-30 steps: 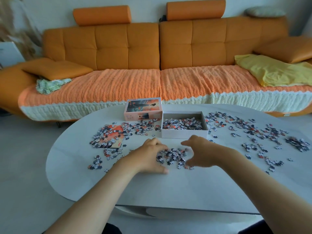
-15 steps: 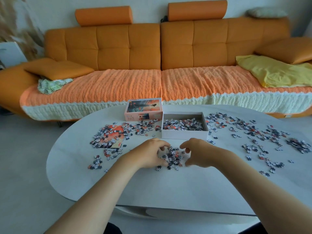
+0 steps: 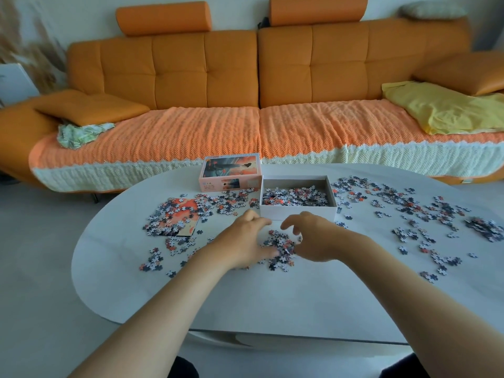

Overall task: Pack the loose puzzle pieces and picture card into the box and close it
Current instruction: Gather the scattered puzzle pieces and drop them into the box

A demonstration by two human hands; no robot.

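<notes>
pieces could spill between our palms if we lift this heap of puzzle pieces (image 3: 281, 246) too loosely. it sits just in front of the box (image 3: 297, 213), our left hand (image 3: 242, 241) and right hand (image 3: 313, 238) cupping it, fingers curled round its sides. the picture card (image 3: 185, 214) lies left of the box.

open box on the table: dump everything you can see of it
The box is a shallow white rectangular tray, cardboard-looking, grey-brown inside. It sits flat and open on the table, part filled with puzzle pieces. Its printed lid lies beside its far left corner. The left hand and right hand cup a pile before its front wall, apparently clear of it.
</notes>
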